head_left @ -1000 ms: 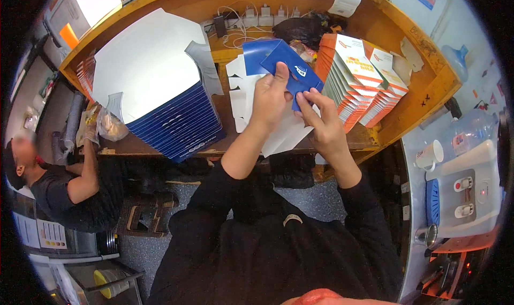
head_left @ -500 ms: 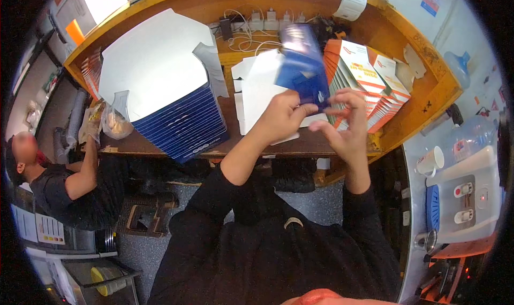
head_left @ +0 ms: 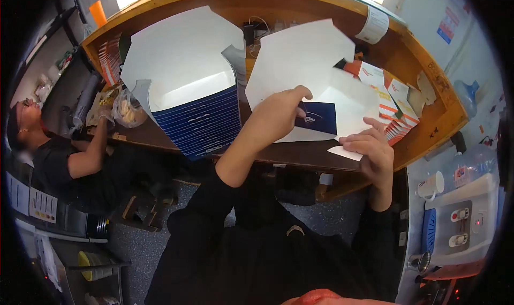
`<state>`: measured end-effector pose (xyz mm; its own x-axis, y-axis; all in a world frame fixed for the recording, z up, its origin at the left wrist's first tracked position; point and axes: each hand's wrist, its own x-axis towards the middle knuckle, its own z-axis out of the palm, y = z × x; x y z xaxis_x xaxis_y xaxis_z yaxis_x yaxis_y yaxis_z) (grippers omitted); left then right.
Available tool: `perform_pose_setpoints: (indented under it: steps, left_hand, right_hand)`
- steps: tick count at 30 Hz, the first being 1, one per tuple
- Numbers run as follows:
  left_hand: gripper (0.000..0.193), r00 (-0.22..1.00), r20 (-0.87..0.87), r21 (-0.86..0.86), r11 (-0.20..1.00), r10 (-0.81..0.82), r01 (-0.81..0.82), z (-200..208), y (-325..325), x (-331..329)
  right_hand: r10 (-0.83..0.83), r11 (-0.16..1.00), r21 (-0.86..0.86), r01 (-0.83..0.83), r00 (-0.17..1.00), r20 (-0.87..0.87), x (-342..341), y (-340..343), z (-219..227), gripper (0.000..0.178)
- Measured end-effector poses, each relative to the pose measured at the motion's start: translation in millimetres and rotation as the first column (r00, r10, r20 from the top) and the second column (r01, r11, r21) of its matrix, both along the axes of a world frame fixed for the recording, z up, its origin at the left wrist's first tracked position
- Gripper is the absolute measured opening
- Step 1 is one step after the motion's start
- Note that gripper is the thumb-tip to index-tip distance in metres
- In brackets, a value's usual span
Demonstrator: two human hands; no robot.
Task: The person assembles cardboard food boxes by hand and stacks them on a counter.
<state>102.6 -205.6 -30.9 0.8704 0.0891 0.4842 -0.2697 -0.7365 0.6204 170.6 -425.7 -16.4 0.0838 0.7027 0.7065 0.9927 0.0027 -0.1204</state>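
Between my hands is a part-folded cardboard food box [head_left: 300, 61], white inside and blue outside, its big panel spread toward the back of the bench. My left hand [head_left: 276, 115] is closed over its blue front panel [head_left: 321, 120], thumb and fingers gripping the top edge. My right hand [head_left: 375, 147] has bent fingers closed on a small white corner flap [head_left: 347, 153] at the box's right end. To the left stands a tall nested stack of blue boxes [head_left: 198, 117] with white insides; the top one has its lid raised.
Orange-and-white cartons [head_left: 391, 99] are stacked at the right, partly behind the box. A wooden ledge [head_left: 436, 83] borders the brown bench. At the left, a person [head_left: 64, 149] sits near a clear plastic bag [head_left: 128, 109]. A water dispenser [head_left: 463, 224] stands at far right.
The blurred blue piece between my hands has given way to an opened box, white side up. My right hand has come down and right onto its flap. The whole view has shifted slightly.
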Motion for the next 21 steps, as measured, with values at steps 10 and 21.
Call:
perform_pose_setpoints:
  steps: [10, 21]
  left_hand:
    - [0.038, 0.699, 0.652, 0.395, 0.918, -0.293, 0.017, 8, -28, -19]
    - [0.065, 0.869, 0.495, -0.683, 0.62, 0.003, 0.387, 1, -16, -18]
  right_hand:
    - [-0.326, 0.912, 0.242, 0.33, 0.944, -0.055, -7, 40, -10, 0.037]
    - [0.01, 0.863, 0.501, 0.06, 0.991, -0.137, -11, 78, -26, 0.022]
